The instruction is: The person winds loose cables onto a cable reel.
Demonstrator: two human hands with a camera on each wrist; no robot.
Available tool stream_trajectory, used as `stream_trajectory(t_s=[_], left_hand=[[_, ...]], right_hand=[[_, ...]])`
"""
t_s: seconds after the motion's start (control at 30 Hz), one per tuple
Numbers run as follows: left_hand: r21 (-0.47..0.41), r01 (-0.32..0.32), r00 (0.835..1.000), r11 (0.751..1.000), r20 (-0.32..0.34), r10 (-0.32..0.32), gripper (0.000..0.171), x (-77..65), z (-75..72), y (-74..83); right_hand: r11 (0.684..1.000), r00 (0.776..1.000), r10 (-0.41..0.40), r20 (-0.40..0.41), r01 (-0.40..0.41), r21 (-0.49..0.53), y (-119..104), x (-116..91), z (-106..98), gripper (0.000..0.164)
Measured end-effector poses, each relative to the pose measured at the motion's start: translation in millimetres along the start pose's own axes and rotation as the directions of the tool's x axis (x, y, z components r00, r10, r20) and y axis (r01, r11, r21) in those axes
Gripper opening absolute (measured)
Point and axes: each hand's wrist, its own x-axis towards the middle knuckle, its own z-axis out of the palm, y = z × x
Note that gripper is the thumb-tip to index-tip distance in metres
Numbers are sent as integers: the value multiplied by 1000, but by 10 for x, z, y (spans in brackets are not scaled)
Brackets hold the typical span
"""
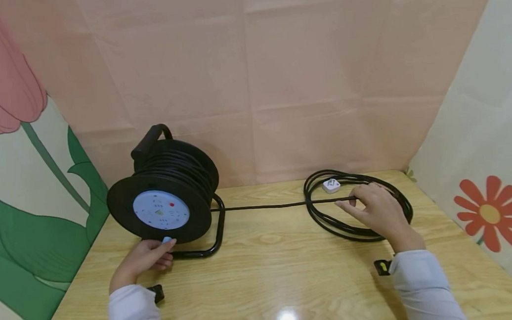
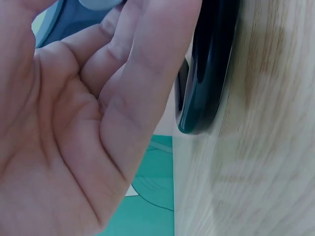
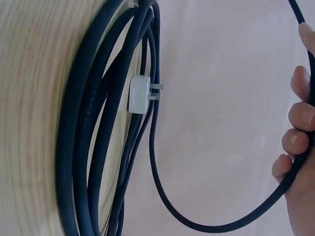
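A black cable reel [image 1: 159, 209] stands on the table at the left, tilted, with black cable wound round its drum and a pale blue socket panel on its face. At the reel's lower rim my left hand [image 1: 144, 259] pinches a small light-blue knob [image 1: 167, 239]; the knob's end shows at the top of the left wrist view. Stretching right from the reel, a black cable [image 1: 268, 206] runs to my right hand [image 1: 377, 211], whose fingers curl round it. Beneath that hand lies a loose cable coil [image 1: 337, 231], with a white plug [image 3: 139, 94] inside its loops.
The reel's black tubular stand [image 1: 200, 253] rests on the wooden table [image 1: 256, 289]. A pink backdrop [image 1: 250, 81] rises behind, with flower-printed sheets at both sides. Small black wrist devices show beside both light sleeves.
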Motion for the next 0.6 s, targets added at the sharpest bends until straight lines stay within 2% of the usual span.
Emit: stream_trajectory(t_s=[0.17,0.47,0.6], left_hand=[[-1,26,999,1000,-40,-26,59,-30,-31,-27],[-13,15,995,1000,-98,-16,58,-73,-115,-64],[-3,24,991,1000,-131,-24,61,-89,-144,-77]], right_hand=[[1000,1000,28,8,-28,1,-4,-30,-2,35],[1000,999,-1,-40,1,11,35,-35,-38,37],[1000,999,1,-35,-1,8,44,-32,-49,38]])
